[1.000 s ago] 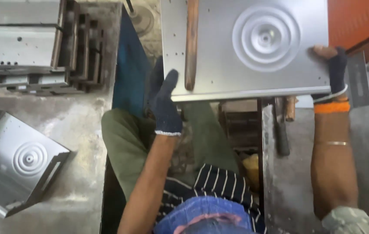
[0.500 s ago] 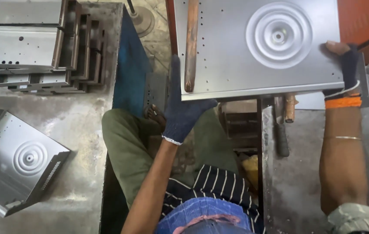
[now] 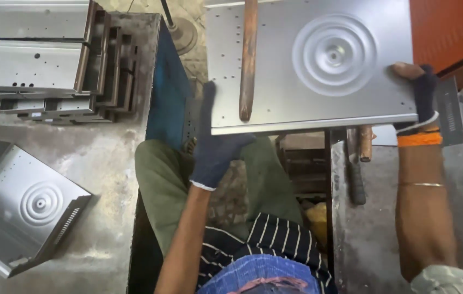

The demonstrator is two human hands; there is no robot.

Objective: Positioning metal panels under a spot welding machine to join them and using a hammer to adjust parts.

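The sheet panel [image 3: 318,71] with the stamped ring boss sits higher and farther right in the view than it did a second ago, and both hands have shifted with it. The left hand [image 3: 218,144], in a dark glove, now supports the panel at its near-left corner, palm under the edge with the fingers out of sight below; a second ago it lay flat and open against the near edge. The right hand [image 3: 419,98], in a fingerless glove, grips the panel's right edge, thumb on top. A wooden handle [image 3: 249,60] lies on the panel, left of the boss; its head is cut off by the frame, so the tool type is uncertain. The panel is held level over the person's lap. A like bent panel [image 3: 25,204] lies on the floor at near left, and a stack [image 3: 41,60] of formed parts lies at far left.
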